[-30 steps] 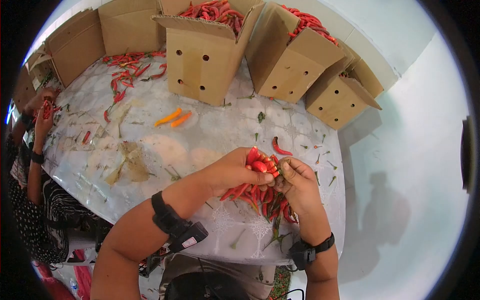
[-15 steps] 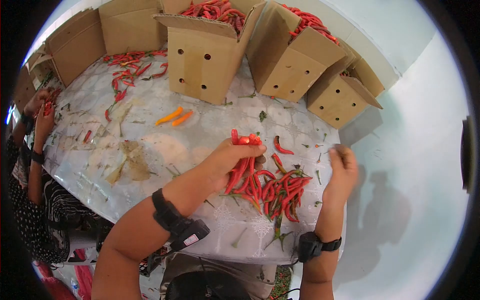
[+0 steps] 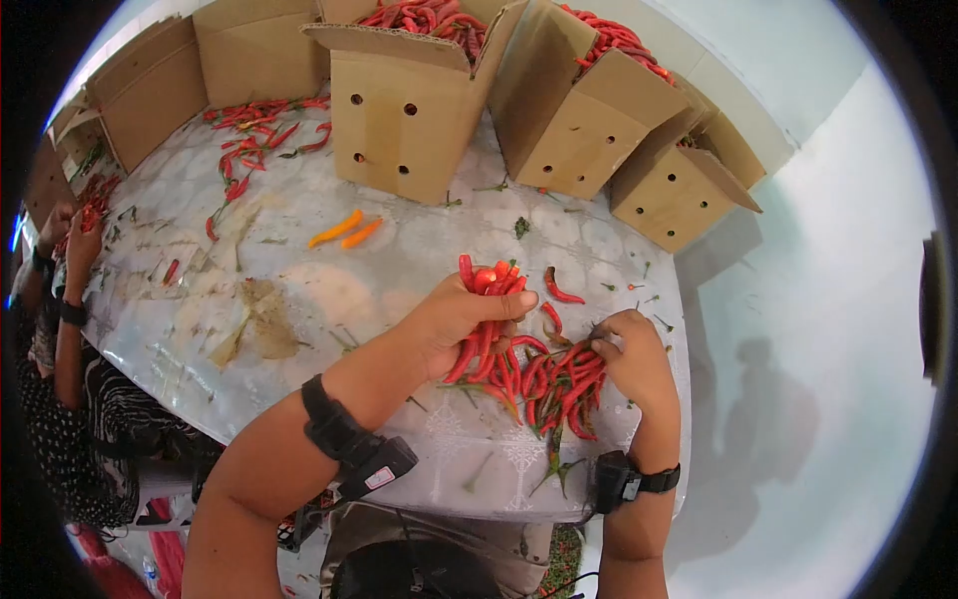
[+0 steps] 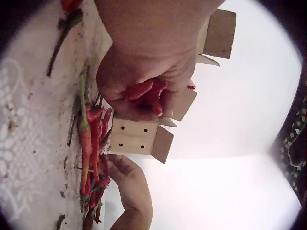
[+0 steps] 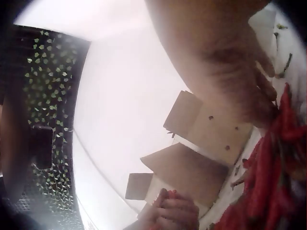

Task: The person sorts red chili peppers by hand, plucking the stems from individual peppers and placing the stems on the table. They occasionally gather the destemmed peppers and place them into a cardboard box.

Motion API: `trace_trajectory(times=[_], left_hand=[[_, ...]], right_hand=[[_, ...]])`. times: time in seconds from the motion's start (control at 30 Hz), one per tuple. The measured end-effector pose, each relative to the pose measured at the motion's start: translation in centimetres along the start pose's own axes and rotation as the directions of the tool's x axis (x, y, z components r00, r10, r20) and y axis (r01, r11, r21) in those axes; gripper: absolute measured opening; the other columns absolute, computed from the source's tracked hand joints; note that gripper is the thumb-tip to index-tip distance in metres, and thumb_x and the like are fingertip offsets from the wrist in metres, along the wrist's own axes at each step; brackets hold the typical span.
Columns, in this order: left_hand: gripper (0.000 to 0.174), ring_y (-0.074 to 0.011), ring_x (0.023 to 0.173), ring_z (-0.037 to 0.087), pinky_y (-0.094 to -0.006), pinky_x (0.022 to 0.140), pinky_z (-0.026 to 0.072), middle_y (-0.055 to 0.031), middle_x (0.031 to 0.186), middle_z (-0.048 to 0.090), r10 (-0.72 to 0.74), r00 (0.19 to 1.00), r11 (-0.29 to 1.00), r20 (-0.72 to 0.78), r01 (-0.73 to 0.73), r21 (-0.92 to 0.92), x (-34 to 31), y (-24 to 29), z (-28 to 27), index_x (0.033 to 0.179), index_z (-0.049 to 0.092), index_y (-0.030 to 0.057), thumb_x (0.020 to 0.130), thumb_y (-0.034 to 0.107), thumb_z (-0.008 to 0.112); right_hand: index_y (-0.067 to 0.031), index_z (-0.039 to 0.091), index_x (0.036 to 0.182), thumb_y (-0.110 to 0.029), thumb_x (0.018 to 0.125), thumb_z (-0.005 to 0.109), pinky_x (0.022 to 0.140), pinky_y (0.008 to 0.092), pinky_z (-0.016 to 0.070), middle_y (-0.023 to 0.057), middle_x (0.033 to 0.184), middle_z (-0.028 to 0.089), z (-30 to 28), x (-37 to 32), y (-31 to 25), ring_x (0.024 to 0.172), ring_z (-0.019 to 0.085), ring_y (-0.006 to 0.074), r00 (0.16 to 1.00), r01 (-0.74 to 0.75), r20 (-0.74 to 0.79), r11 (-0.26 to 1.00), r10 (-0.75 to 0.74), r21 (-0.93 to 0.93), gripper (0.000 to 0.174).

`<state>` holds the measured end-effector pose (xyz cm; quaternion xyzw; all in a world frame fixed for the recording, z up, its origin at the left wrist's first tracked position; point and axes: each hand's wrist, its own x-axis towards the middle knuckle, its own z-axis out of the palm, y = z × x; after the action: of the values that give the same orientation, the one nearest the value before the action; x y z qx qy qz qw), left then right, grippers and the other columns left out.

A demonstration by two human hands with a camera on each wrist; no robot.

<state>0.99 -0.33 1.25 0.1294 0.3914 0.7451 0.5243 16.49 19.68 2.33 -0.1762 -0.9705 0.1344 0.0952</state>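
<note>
My left hand [image 3: 454, 324] grips a bunch of red chilies [image 3: 486, 277], with the thumb across them; in the left wrist view the chilies [image 4: 146, 93] show inside the curled palm. At the right edge of the loose chili pile [image 3: 569, 384], my right hand [image 3: 639, 359] touches the chilies with bent fingertips. The right wrist view has that hand [image 5: 240, 81] over the pile [image 5: 264, 187]; whether it pinches one is hidden.
Cardboard boxes [image 3: 394, 130] of red chilies line the far side of the table [image 3: 419, 260]. Two orange chilies [image 3: 336, 229] lie left of centre, a single red one [image 3: 564, 290] beyond the pile. Green stems are scattered about. Another person's hands [image 3: 84, 240] hold chilies at far left.
My right hand went out to the table's right edge, then came back left to the pile. My left hand moved slightly left and still grips its bunch, apart from the right hand.
</note>
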Motion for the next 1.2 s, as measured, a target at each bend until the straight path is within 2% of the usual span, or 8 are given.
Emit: trace_trajectory(times=[0.1, 0.2, 0.4, 0.5, 0.6, 0.9, 1.0, 1.2], left_hand=[[0.018, -0.0100, 0.057, 0.055, -0.0248, 0.049, 0.0453, 0.0001, 0.067, 0.055, 0.010, 1.000, 1.000, 0.027, -0.010, 0.000, 0.1, -0.1, -0.2, 0.080, 0.055, 0.0109, 0.076, 0.016, 0.072], [0.018, -0.0099, 0.057, 0.054, -0.0247, 0.049, 0.0449, 0.0001, 0.067, 0.055, 0.003, 1.000, 1.000, 0.014, -0.003, 0.007, 0.1, -0.1, -0.1, 0.080, 0.055, 0.0104, 0.076, 0.015, 0.071], [0.016, -0.0105, 0.057, 0.055, -0.0246, 0.049, 0.0450, -0.0011, 0.068, 0.056, -0.011, 1.000, 1.000, 0.010, 0.011, -0.001, 0.3, -0.2, -0.2, 0.083, 0.055, 0.0088, 0.078, 0.014, 0.069], [0.015, -0.0112, 0.058, 0.056, -0.0246, 0.049, 0.0452, -0.0020, 0.070, 0.057, -0.035, 0.999, 0.999, -0.009, 0.035, 0.000, 0.1, -0.1, 0.1, 0.085, 0.055, 0.0078, 0.079, 0.013, 0.068], [0.015, -0.0117, 0.058, 0.056, -0.0244, 0.049, 0.0451, -0.0028, 0.070, 0.057, -0.047, 0.999, 0.999, -0.002, 0.047, 0.004, 0.2, -0.2, 0.2, 0.085, 0.055, 0.0072, 0.080, 0.013, 0.067], [0.014, -0.0127, 0.061, 0.058, -0.0251, 0.052, 0.0476, -0.0037, 0.074, 0.059, -0.046, 0.999, 0.999, 0.028, 0.046, -0.011, 0.5, -0.6, -0.3, 0.087, 0.055, 0.0080, 0.080, 0.012, 0.066], [0.014, -0.0135, 0.064, 0.059, -0.0258, 0.056, 0.0501, -0.0041, 0.076, 0.059, -0.007, 1.000, 0.999, 0.012, 0.007, -0.035, 0.1, -0.2, 0.3, 0.089, 0.055, 0.0078, 0.081, 0.012, 0.065], [0.016, -0.0143, 0.067, 0.060, -0.0271, 0.060, 0.0517, -0.0062, 0.082, 0.062, 0.017, 0.996, 1.000, 0.091, -0.019, 0.024, 0.5, -1.0, 0.2, 0.093, 0.056, 0.0062, 0.081, 0.012, 0.065]], right_hand=[[-0.0032, 0.061, 0.083, -0.008, 0.069, 0.063, 0.079, 0.0407, 0.0417, 0.0154, 0.089, 0.058, 0.1, 0.2, -1.0, 0.090, 0.052, 0.0354, 0.992, 0.052, -0.112, 0.998, -0.056, -0.036, 0.015], [-0.0026, 0.060, 0.081, -0.007, 0.068, 0.064, 0.077, 0.0408, 0.0413, 0.0146, 0.087, 0.058, 0.3, 0.5, -1.5, 0.088, 0.052, 0.0342, 0.967, 0.123, -0.240, 0.981, -0.084, 0.151, 0.015], [-0.0034, 0.063, 0.078, -0.005, 0.065, 0.065, 0.074, 0.0389, 0.0420, 0.0135, 0.078, 0.056, -2.1, -0.8, -1.7, 0.081, 0.054, 0.0320, 0.983, -0.137, -0.118, 0.989, 0.143, 0.060, 0.013], [-0.0039, 0.065, 0.077, -0.004, 0.063, 0.067, 0.072, 0.0379, 0.0424, 0.0128, 0.075, 0.056, -2.5, -0.8, -1.6, 0.078, 0.054, 0.0312, 0.998, -0.037, 0.067, 0.958, 0.019, 0.286, 0.013], [-0.0048, 0.065, 0.078, -0.004, 0.062, 0.068, 0.073, 0.0378, 0.0420, 0.0128, 0.076, 0.056, -2.6, -0.8, -2.9, 0.079, 0.054, 0.0310, 0.993, 0.054, 0.098, 0.987, -0.069, 0.154, 0.016], [-0.0022, 0.063, 0.083, -0.007, 0.071, 0.064, 0.075, 0.0358, 0.0429, 0.0115, 0.082, 0.060, 0.1, 0.4, -2.8, 0.079, 0.055, 0.0299, 0.963, 0.215, -0.191, 0.970, -0.191, 0.111, 0.014], [-0.0015, 0.062, 0.089, -0.005, 0.075, 0.063, 0.072, 0.0292, 0.0451, 0.0088, 0.084, 0.062, -0.9, 0.1, -3.9, 0.076, 0.059, 0.0201, 0.995, 0.062, -0.101, 0.843, -0.010, 0.534, 0.014], [0.0003, 0.062, 0.091, -0.002, 0.079, 0.061, 0.069, 0.0244, 0.0474, 0.0045, 0.085, 0.063, 0.0, -0.5, -6.1, 0.074, 0.058, 0.0103, 0.999, 0.003, -0.022, 0.568, 0.027, 0.823, 0.012]])
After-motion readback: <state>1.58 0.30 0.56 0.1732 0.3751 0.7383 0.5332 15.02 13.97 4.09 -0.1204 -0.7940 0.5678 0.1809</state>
